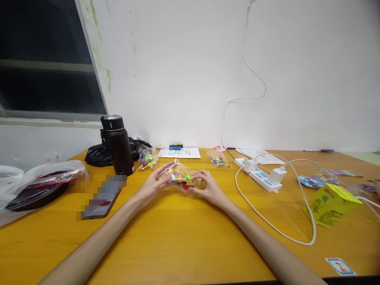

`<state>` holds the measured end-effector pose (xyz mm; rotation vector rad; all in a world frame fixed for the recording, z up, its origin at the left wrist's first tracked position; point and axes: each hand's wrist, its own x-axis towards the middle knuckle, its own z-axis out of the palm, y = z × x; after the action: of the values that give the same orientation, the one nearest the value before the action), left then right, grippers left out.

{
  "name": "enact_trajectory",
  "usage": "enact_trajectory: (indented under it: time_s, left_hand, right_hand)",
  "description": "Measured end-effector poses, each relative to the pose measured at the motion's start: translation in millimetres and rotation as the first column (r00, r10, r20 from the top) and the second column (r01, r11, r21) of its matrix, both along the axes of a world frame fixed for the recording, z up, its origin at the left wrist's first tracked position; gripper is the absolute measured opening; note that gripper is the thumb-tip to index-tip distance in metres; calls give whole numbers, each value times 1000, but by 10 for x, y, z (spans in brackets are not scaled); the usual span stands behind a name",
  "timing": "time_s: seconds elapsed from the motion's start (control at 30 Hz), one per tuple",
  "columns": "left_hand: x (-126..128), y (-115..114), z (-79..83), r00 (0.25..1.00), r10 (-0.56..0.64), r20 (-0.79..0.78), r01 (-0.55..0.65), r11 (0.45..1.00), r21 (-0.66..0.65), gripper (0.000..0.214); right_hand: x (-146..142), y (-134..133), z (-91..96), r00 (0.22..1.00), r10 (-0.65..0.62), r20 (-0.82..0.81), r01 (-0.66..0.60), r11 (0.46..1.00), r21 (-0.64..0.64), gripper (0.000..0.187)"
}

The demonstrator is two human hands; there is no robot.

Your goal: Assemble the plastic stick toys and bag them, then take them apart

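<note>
— Where's the small clear bag (181, 177)?
— Mid-tabletop (178, 237), nearer the far edge, with coloured bits inside. The left hand (154, 183) and right hand (209, 189) each pinch one end, fingers half curled.
— Which step?
— Fingering the film, I'd judge; stuff this thin calls for a light, even pinch.
— Around it?
— A black flask (117, 144) toward the far left corner, a power strip (261, 174) toward the right edge. White wall (192, 71), dark window (44, 59).

flask (118, 145) left, power strip (257, 174) right
</note>
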<state>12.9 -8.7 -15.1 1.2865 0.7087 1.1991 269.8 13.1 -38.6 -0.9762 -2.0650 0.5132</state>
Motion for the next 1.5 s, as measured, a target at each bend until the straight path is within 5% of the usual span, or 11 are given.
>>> enact_trajectory:
  time_s: [0.43,0.73,1.03,1.5]
  left_hand:
    - [10,7,-23,999,-39,25,40,999,0,61]
    - [-18,16,0,1000,-13,18,13,1000,-10,60]
    - [-165,139,-7,978,204,44,-203,979,-33,53]
    - [-370,207,68,833,519,191,-506,855,-115,43]
  right_hand:
    - [-43,-55,9,983,133,-128,-163,950,-267,46]
    - [5,11,55,987,163,-4,-162,974,-158,36]
    - [157,82,41,985,134,108,-122,987,-108,39]
    - [389,135,133,925,107,364,-81,993,-87,32]
